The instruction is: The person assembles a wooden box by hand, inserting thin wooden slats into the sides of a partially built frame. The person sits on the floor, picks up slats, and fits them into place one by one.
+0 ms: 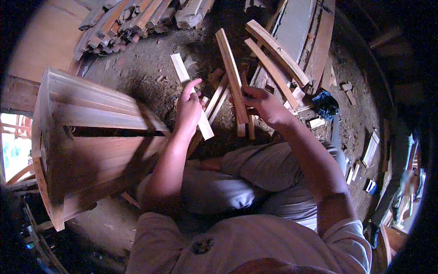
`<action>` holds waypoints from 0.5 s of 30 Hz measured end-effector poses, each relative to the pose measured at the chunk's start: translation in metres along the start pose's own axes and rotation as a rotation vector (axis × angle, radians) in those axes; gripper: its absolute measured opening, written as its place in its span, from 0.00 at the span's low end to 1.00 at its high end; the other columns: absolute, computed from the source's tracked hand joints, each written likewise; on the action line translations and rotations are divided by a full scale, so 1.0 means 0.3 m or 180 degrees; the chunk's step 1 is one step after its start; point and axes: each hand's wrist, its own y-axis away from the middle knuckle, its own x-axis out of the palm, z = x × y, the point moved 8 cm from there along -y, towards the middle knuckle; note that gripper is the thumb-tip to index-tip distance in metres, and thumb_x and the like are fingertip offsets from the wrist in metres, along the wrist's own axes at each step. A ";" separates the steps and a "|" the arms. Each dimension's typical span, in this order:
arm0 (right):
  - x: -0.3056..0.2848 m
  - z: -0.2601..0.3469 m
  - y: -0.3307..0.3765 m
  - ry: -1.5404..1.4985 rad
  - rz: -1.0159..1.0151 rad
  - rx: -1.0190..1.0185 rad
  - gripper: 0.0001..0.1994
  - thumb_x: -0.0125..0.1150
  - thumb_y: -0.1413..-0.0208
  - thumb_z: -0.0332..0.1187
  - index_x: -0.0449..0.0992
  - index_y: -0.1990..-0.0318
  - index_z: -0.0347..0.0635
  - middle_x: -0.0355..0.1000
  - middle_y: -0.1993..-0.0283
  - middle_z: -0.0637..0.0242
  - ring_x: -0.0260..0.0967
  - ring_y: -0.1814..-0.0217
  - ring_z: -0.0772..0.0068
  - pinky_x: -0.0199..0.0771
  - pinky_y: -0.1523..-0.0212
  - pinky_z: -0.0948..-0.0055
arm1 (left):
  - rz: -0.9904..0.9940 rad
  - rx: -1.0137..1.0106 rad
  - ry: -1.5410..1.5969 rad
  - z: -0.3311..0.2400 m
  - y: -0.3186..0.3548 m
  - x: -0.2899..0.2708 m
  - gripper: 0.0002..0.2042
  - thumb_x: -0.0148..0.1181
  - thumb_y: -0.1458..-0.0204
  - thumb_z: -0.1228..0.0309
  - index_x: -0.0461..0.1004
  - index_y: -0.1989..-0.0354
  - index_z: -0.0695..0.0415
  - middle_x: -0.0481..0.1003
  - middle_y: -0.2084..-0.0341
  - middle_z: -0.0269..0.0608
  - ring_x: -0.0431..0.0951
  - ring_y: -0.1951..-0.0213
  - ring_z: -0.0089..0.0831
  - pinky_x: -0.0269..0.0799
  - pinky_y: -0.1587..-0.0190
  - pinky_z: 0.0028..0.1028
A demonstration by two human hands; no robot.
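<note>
- The place is a dim wood shop with a dirt floor (150, 68), brown and dusty, with chips and small offcuts all over it.
- At the top left lies a stack (123, 20) of cut wood pieces. At the top right lie long curved boards (292, 50), bent like bows.
- On the left stands a big wooden frame (91, 137) made of flat planks, with a dark gap across its middle.
- A dark blue rag (326, 104) lies on the floor at the right.
- The person sits on the floor, knees up, in grey trousers.
- The left hand (188, 109) is closed around a pale slat (191, 93). The slat is flat, thin and straight, and it slants from the upper left down to the lower right, in front of the knees. The thumb rests on its face.
- The right hand (264, 106) is closed around a red slat (232, 75). That one is longer and stands almost upright, with its top end high above the hand.
- More strips (218, 98) lie on the floor between the two hands.
- Both slats look light, hard and stiff. I think one hand can lift each with ease.
- The wood looks dry and a bit rough, so it should not slip. The edges may give splinters.
- A thin slat could snap if bent hard.
- The red slat is held near its low end, so its top may sway. A hold nearer the middle would be steadier.
</note>
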 end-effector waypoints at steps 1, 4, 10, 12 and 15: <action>0.008 0.015 0.007 -0.0051 0.0013 0.0025 0.23 0.55 0.38 0.34 0.65 0.37 0.35 0.75 0.48 0.59 0.75 0.48 0.68 0.77 0.49 0.65 | -0.0015 0.0078 0.0051 -0.007 -0.002 -0.006 0.18 0.43 0.36 0.78 0.64 0.38 0.51 0.68 0.63 0.36 0.69 0.72 0.20 0.71 0.69 0.23; 0.018 0.019 0.012 -0.0004 0.0042 0.0081 0.25 0.58 0.38 0.35 0.65 0.37 0.33 0.75 0.49 0.62 0.74 0.50 0.71 0.75 0.48 0.68 | -0.0050 0.0305 0.0078 -0.023 -0.003 0.004 0.22 0.45 0.36 0.76 0.54 0.35 0.49 0.68 0.60 0.39 0.70 0.69 0.23 0.72 0.67 0.25; 0.105 -0.011 0.008 0.1995 -0.0240 -0.0552 0.29 0.68 0.46 0.30 0.66 0.38 0.31 0.78 0.61 0.58 0.77 0.60 0.70 0.77 0.59 0.66 | 0.0081 0.0150 0.0583 0.171 -0.011 0.102 0.29 0.59 0.41 0.56 0.55 0.36 0.51 0.71 0.50 0.42 0.71 0.50 0.33 0.69 0.49 0.34; 0.151 -0.042 0.021 0.2228 -0.0200 -0.0591 0.27 0.68 0.48 0.29 0.68 0.41 0.32 0.79 0.64 0.57 0.76 0.61 0.71 0.76 0.59 0.66 | 0.0318 0.0061 0.0738 0.163 0.036 0.172 0.25 0.58 0.39 0.57 0.66 0.40 0.60 0.71 0.46 0.44 0.69 0.44 0.34 0.63 0.41 0.34; 0.139 -0.061 0.023 0.2163 -0.0282 -0.0502 0.27 0.69 0.49 0.30 0.68 0.41 0.34 0.79 0.60 0.52 0.77 0.58 0.68 0.75 0.56 0.66 | 0.0470 -0.0213 0.1052 0.156 0.064 0.194 0.18 0.54 0.37 0.62 0.69 0.43 0.61 0.75 0.52 0.42 0.72 0.47 0.32 0.65 0.42 0.32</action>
